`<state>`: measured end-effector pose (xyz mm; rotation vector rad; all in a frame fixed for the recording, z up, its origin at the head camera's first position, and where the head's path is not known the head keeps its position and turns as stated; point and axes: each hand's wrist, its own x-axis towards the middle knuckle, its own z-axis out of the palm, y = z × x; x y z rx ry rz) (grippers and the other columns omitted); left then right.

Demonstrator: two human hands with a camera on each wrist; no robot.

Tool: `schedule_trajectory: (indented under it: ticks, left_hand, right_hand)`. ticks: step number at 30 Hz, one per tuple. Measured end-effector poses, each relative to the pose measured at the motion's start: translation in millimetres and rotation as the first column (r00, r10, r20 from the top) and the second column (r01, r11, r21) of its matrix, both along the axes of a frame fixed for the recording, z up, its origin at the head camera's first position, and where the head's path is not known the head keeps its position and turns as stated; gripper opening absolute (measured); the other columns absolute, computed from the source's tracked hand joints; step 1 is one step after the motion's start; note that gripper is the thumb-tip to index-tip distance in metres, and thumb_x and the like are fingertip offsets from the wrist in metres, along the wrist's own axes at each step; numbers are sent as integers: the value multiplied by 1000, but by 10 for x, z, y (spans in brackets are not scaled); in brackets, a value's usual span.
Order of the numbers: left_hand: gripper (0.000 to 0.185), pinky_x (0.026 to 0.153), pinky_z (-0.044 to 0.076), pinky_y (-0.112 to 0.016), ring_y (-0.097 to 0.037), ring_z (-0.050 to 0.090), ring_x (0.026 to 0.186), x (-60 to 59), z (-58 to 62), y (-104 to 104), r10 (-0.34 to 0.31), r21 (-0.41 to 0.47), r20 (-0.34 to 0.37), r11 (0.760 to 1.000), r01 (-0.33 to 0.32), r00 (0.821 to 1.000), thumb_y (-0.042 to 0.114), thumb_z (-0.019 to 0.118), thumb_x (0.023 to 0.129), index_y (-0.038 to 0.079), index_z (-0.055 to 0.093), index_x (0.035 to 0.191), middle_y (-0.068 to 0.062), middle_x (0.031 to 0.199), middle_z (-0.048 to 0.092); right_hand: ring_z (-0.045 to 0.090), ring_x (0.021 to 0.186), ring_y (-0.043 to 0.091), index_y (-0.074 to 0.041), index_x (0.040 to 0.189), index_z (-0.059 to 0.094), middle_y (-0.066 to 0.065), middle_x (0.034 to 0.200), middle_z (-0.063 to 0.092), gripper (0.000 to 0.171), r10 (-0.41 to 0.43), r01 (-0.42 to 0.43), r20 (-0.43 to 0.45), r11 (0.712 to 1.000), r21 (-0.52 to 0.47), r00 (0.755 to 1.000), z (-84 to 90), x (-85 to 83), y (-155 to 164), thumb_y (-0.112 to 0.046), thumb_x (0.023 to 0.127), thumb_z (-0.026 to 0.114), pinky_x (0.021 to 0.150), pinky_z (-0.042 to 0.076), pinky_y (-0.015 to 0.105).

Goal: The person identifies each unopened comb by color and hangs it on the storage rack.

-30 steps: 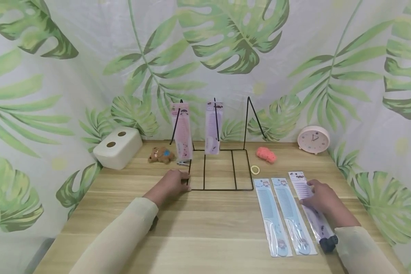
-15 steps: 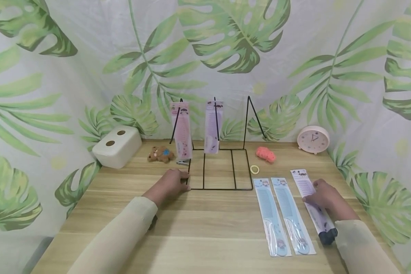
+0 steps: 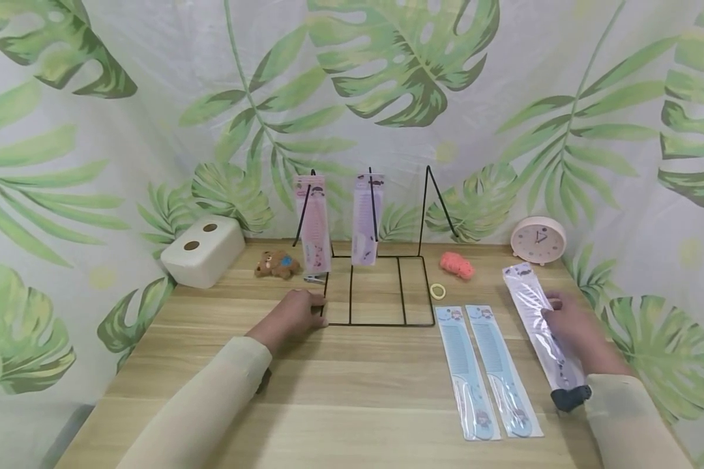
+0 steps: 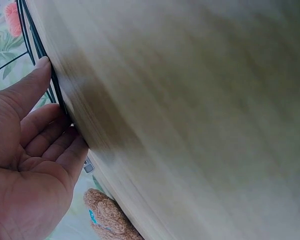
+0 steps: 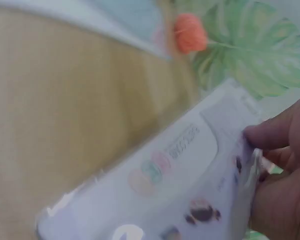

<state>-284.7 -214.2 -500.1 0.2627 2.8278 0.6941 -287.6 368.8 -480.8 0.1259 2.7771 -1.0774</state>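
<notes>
In the head view, my right hand [image 3: 577, 332] pinches a purple comb in a clear packet [image 3: 528, 303] by its side edge, tilted up off the table at the right. Thumb and fingertips grip that packet [image 5: 175, 175] in the right wrist view too. My left hand [image 3: 295, 314] holds the front left corner of a black wire display rack [image 3: 351, 293]; in the left wrist view its thumb lies along the rack's wire [image 4: 58, 95]. A pink packaged comb [image 3: 317, 228] and a purple one [image 3: 362, 225] hang on two rack hooks. The rack's right hook holds nothing.
Two blue packaged combs [image 3: 463, 365] lie side by side on the wooden table [image 3: 358, 391]. Around the rack are a brown bear [image 3: 277, 264], a small metal clip [image 3: 313, 279], a yellow ring [image 3: 437, 291], coral yarn [image 3: 456, 265], a white box [image 3: 202, 254] and a clock [image 3: 538, 240].
My right hand has picked the purple packaged comb up off the table, moving it slightly right and away from me. The left hand stays on the rack's corner.
</notes>
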Motion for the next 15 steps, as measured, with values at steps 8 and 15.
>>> schedule_trajectory:
  ticks: [8, 15]
  left_hand:
    - [55, 128, 41, -58, -43, 54, 150, -14, -7, -7, -18, -28, -40, 999, 17, 999, 24, 84, 98, 4, 68, 147, -17, 154, 65]
    - [56, 130, 39, -57, -42, 51, 153, -32, -19, -10, -19, -29, -28, 999, 18, 999, 26, 84, 99, 5, 67, 148, -14, 156, 64]
  right_hand:
    - [59, 98, 4, -10, 144, 45, 8, 121, 59, 31, -60, -24, -120, 802, -597, 991, 282, 13, -7, -6, 114, 50, 77, 55, 19]
    - [64, 110, 11, -15, 126, 56, -1, 118, 62, 35, 65, -285, -284, 409, -867, 957, 383, 61, 3, 15, 109, 47, 85, 62, 27]
